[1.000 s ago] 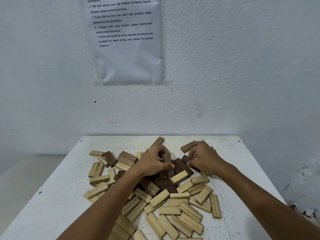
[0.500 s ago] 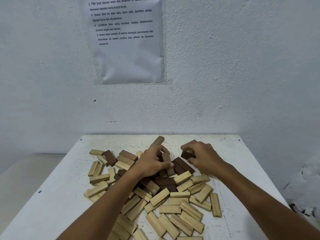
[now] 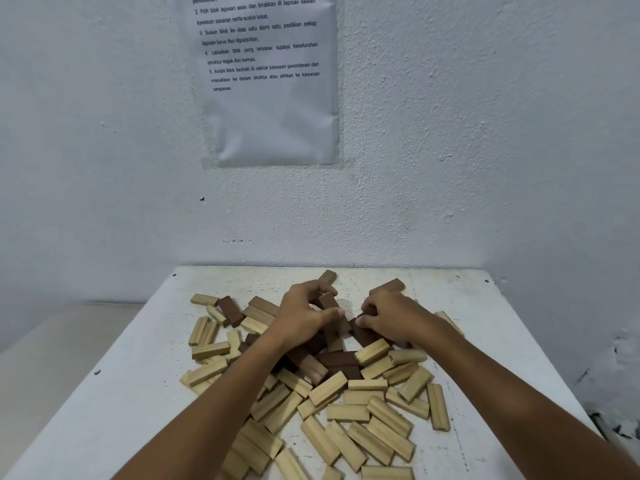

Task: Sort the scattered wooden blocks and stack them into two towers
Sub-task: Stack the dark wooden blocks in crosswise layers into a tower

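Dozens of wooden blocks (image 3: 327,388), pale and dark brown, in a loose heap on the white table (image 3: 114,393); no tower begun.

Item: small rigid bars, probably light and smooth-sided; best pinched across the narrow long faces near mid-length. Long axes lie flat and point every way. Left hand (image 3: 304,315) has fingers curled round a dark block (image 3: 334,311) angled away and leftward; right hand (image 3: 394,318) curls on dark blocks (image 3: 365,336) beneath it, grip partly hidden. Printed sheet (image 3: 268,81) on wall behind.

Pale blocks (image 3: 360,412), dark-brown blocks (image 3: 337,360) (white speckled table (image 3: 121,393)).
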{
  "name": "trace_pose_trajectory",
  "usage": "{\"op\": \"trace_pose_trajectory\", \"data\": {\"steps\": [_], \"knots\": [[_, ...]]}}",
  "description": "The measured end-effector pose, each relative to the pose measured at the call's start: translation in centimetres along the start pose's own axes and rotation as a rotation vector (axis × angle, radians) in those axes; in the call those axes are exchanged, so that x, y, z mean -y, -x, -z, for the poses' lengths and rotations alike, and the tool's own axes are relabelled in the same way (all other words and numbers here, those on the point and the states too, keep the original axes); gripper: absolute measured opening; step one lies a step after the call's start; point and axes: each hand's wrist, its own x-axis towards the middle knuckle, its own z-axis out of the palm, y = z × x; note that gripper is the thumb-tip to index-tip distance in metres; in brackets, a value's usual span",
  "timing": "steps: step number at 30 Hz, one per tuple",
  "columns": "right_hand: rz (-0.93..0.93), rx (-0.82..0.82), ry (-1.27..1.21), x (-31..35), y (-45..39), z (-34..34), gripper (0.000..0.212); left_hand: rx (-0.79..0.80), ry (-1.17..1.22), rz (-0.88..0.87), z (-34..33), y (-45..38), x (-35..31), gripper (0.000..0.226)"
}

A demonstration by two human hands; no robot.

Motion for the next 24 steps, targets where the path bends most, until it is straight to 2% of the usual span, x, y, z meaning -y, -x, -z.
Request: {"op": "trace_pose_trajectory", "data": {"steps": [3, 10, 12, 18, 20, 24], "knots": [[-0.034, -0.010, -0.023, 0.5, -0.1, 0.0, 0.029, -0.033, -0.004, -0.008, 0.3, 0.2, -0.1, 0.027], [-0.089, -0.029, -0.058, 0.9, 0.2, 0.1, 0.034, -0.088, -0.015, -0.038, 0.7, 0.3, 0.0, 0.026], [-0.080, -0.103, -0.077, 1.0, 0.5, -0.1, 0.033, -0.101, -0.005, -0.043, 0.9, 0.6, -0.1, 0.029], [0.091, -0.523, -0.172, 1.9, 2.4, 0.0, 0.027, -0.142, 0.014, -0.062, 1.9, 2.3, -1.8, 0.029], [0.142, -0.558, -0.252, 2.7, 3.4, 0.5, 0.025, -0.149, 0.006, -0.077, 2.3, 3.4, -2.7, 0.031], [0.204, -0.483, -0.402, 4.7, 6.3, 1.2, 0.022, -0.117, -0.033, -0.049, 3.0, 6.2, -4.4, 0.040]]}}
